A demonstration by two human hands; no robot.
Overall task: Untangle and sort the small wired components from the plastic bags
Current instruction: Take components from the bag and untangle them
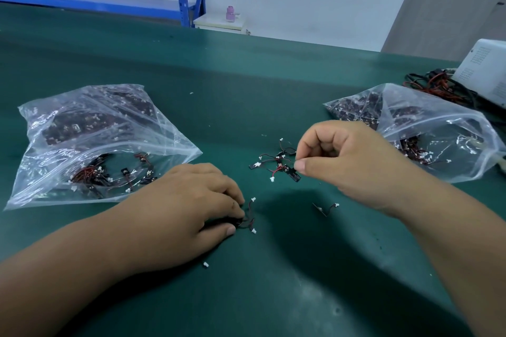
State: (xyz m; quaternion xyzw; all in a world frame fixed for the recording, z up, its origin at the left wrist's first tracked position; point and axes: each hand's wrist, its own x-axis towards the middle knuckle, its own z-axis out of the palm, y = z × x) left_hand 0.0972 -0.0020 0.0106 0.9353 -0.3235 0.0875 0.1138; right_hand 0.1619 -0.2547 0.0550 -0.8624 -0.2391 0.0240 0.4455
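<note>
Both hands are busy. The right hand hangs just over the green bench, thumb and forefinger pinched on the end of a tangled cluster of small black parts, red-and-black leads and white plugs. Its other fingers are curled in. The cluster lies on the bench and trails away to the left of those fingertips.

The left hand rests low on the bench, its fingertips and thumb nipping a smaller clump whose white plugs poke out to the right. Between the two hands a lone wired component lies apart, and a loose white plug sits beside the left wrist.

A clear left bag lies just beyond the left hand, and a clear right bag lies behind the right hand. Both hold more of the same parts.

At the far right a white box sits among dark cables; the marks on its face are too small to read.
</note>
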